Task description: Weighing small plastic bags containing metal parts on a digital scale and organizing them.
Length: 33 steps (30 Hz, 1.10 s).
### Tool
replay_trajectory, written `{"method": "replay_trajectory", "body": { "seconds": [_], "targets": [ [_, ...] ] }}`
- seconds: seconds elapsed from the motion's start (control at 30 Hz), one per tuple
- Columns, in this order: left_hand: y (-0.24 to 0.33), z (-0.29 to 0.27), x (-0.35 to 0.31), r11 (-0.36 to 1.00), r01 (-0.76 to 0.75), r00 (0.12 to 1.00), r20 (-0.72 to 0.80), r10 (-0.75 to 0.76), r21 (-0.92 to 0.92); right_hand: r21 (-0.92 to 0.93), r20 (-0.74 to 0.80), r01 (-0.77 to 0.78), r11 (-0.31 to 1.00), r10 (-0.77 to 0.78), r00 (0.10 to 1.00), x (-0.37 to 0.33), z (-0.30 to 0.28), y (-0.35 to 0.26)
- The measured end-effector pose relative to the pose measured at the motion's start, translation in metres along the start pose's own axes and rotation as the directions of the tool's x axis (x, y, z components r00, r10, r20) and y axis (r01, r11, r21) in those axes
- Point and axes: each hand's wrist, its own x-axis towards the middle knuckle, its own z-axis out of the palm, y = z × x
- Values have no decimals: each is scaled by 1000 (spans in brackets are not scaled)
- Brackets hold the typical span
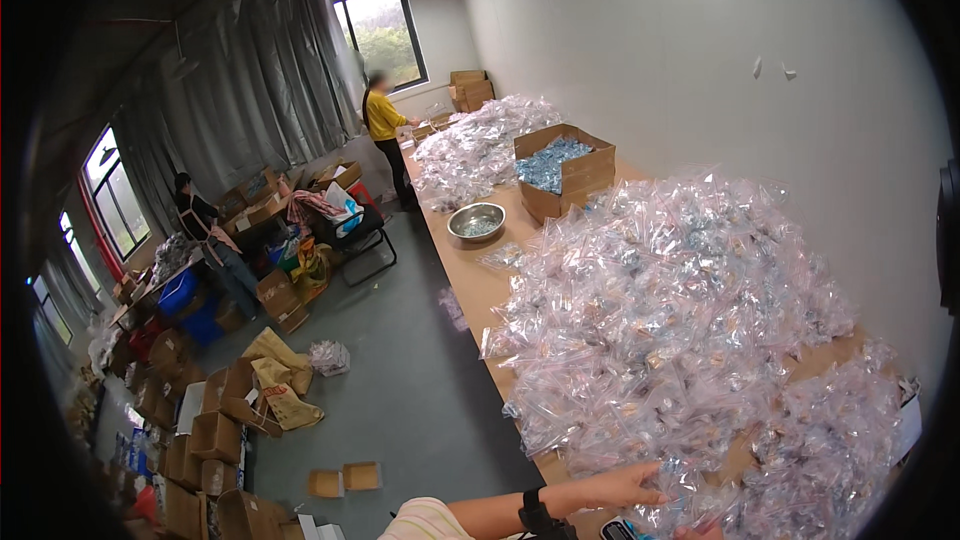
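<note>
My left hand reaches in from the lower edge, a black band round its wrist. Its fingers are bent together at the edge of a clear plastic bag, and it appears to pinch it. Only a small part of my right hand shows at the lower edge, close beside the same bag; its fingers are mostly cut off. Just beyond both hands rises a large heap of clear zip bags with small parts inside. A small dark device with a blue edge lies below my left hand.
Farther along the table stand a metal bowl with small pieces, an open carton of blue packets and another bag heap. A person in yellow works at the far end. Cartons and sacks occupy the left floor.
</note>
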Motion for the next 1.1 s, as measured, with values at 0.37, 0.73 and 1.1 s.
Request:
{"method": "replay_trajectory", "body": {
  "seconds": [0.37, 0.73, 1.1],
  "targets": [
    [-4, 3, -5, 991, -15, 999, -47, 9, -133, -275, 0, 241, 931, -251, 968, -11, 49, -39],
    [-40, -4, 13, 967, 61, 993, -82, -84, -247, -563, -87, 19, 826, -81, 993, 6, 39, -45],
    [-17, -29, 13, 968, 100, 995, 4, -102, -230, 170, -67, 76, 982, -66, 996, 16, 2, -34]
  ]
}}
